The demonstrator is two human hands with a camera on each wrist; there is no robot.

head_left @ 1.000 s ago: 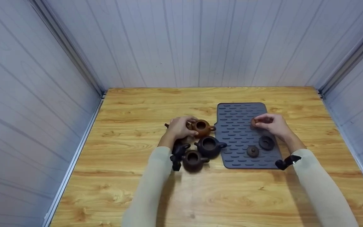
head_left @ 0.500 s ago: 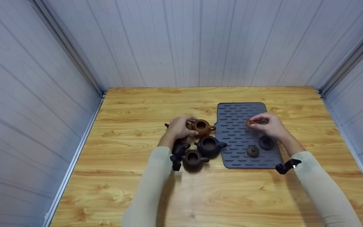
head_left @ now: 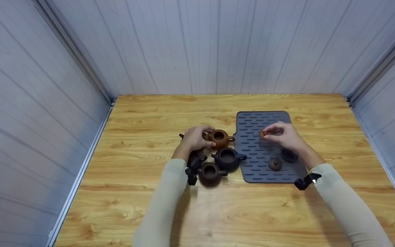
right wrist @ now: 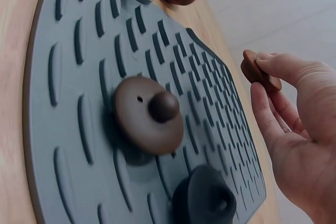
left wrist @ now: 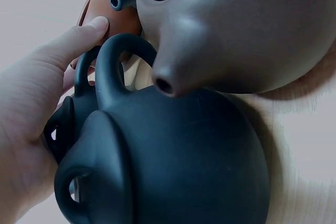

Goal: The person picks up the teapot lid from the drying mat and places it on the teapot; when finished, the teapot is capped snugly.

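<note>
My left hand [head_left: 194, 139] holds an open orange-brown teapot [head_left: 223, 143], its thumb lying along the near side. The left wrist view shows that thumb on the reddish body [left wrist: 116, 22]; the fingers are mostly hidden behind. Over the ribbed grey mat [head_left: 252, 121], my right hand [head_left: 285, 135] pinches a small orange-brown teapot lid [head_left: 262, 134] between thumb and fingers, raised off the mat in the right wrist view. Close to the left hand stand a lidless black teapot [head_left: 227, 167] and a lidless brown teapot [head_left: 209, 180].
A brown lid [right wrist: 142, 129] and a black lid [right wrist: 207, 198] lie on the mat. Beneath the left wrist are dark teapots, the nearest a lidded teapot [left wrist: 199, 150]. A white panel wall [head_left: 204, 51] rises behind the wooden table [head_left: 252, 209].
My right hand has carried the orange-brown lid leftward over the mat, toward the teapots. The left hand and the teapots have stayed where they were.
</note>
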